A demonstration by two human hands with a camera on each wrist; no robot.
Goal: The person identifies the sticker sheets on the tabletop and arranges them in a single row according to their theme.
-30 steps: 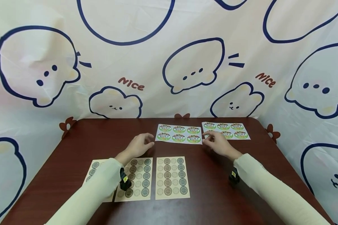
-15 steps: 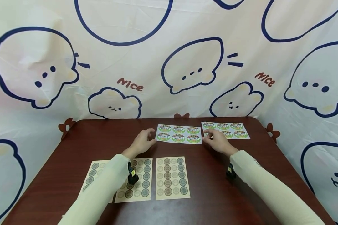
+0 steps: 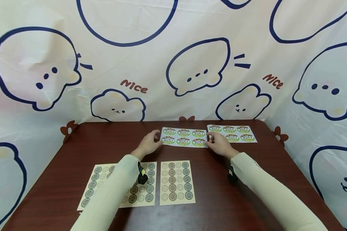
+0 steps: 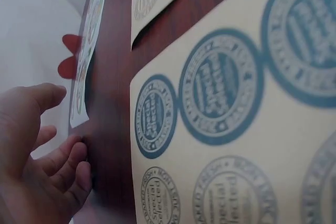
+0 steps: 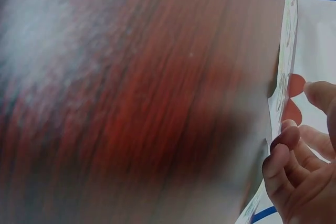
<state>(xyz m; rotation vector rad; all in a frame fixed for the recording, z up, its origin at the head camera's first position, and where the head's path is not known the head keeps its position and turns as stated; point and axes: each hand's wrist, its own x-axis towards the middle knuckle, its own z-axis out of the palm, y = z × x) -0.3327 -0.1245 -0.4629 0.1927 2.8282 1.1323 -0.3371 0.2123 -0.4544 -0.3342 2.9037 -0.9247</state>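
A white sheet of oval green stickers (image 3: 183, 137) lies near the back of the table. My left hand (image 3: 148, 143) is at its left edge, fingers loosely bent. In the left wrist view the left thumb (image 4: 51, 97) stands apart from the fingers, with the sheet's corner just beyond. At the opposite end, my right hand (image 3: 219, 143) reaches its right edge, fingertips right at the corner. Seen from the right wrist, the right fingers (image 5: 283, 156) overlap the sheet's edge while thumb and fingers stay spread. A second white sticker sheet (image 3: 243, 134) lies partly behind the right hand.
Three cream sheets of round labels lie nearer the front: a right one (image 3: 177, 183), a middle one (image 3: 148, 192) and a left one (image 3: 93, 175). My left sleeve (image 3: 112, 189) passes over two of them. A printed cloth (image 3: 156, 70) hangs behind the brown table (image 3: 219, 199).
Both hands have moved in toward the middle white sheet: the left to the right and slightly back, the right leftward to the corner. The sheets look unmoved.
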